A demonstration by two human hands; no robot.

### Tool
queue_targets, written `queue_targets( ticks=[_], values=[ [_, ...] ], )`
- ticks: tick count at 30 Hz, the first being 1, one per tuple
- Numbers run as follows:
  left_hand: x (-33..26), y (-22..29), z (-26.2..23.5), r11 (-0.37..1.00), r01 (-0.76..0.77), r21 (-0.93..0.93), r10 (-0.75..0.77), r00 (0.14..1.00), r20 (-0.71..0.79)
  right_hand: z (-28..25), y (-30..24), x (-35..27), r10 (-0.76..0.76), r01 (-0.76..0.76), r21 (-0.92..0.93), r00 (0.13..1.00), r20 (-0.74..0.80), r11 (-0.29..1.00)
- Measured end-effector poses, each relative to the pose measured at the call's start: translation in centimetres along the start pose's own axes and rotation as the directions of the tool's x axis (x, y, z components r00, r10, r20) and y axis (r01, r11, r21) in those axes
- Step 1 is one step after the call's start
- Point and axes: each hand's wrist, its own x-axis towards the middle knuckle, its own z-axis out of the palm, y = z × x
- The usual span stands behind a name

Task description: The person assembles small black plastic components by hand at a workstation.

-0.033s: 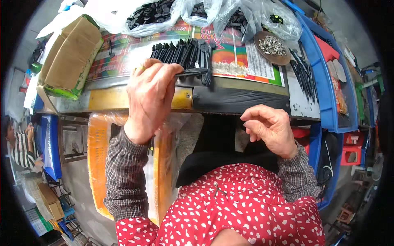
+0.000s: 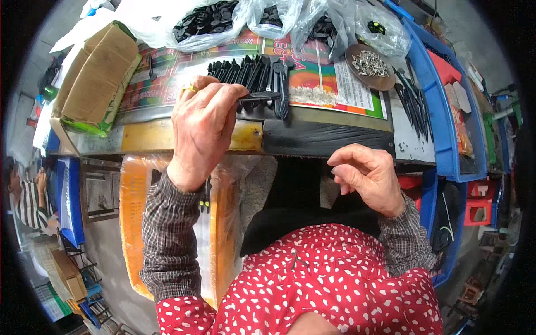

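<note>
My left hand [image 2: 204, 120] is over the near part of the bench, its fingers closed on one end of a slim black plastic part [image 2: 260, 96]. The fingertips are partly hidden from above. Just beyond it stands a tight row of similar black parts [image 2: 243, 72], with a longer pair [image 2: 281, 84] at its right end. In front of the bench edge hovers my right hand [image 2: 365, 173]. Its fingers are loosely curled, thumb and forefinger slightly apart, and nothing shows between them.
Bags of black discs [image 2: 206, 19] lie along the back. A brown dish of small metal pins [image 2: 369, 63] sits right of centre, near loose black rods [image 2: 412, 103] and a blue tray [image 2: 446, 139]. A cardboard box [image 2: 92, 78] stands left. Below is an orange crate [image 2: 137, 212].
My left hand has shifted very slightly left and down, still on the black part. Two yellow tips now show beside my left wrist. My right hand has hardly moved.
</note>
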Motion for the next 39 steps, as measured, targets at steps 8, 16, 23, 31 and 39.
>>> queue_targets(
  ticks=[8,16,23,31,39],
  values=[
    [1.4,-4.2,1.5,0.99,-0.12,0.067,0.117,0.992,0.05,-1.1,-1.9,1.7,-0.156,0.155,-0.196,0.988,0.006,0.968],
    [0.3,-5.4,2.1,0.991,-0.059,-0.123,0.078,0.984,0.162,-4.5,-3.9,9.3,-0.558,0.398,-0.796,0.825,0.094,0.456],
    [-0.1,-5.9,1.5,0.979,0.005,-0.202,0.03,0.985,0.17,-6.6,-2.7,18.1,-0.56,0.234,-0.958,0.822,0.104,0.165],
    [-0.3,-6.7,0.3,0.99,0.011,-0.142,0.001,0.996,0.089,-5.5,-1.3,23.5,-0.512,0.103,-0.973,0.836,0.197,-0.206],
    [-2.6,-13.8,-2.7,0.887,0.375,0.27,-0.353,0.927,-0.129,-5.9,-1.5,23.2,-0.56,0.113,-0.987,0.813,0.158,-0.114]
  ],
)
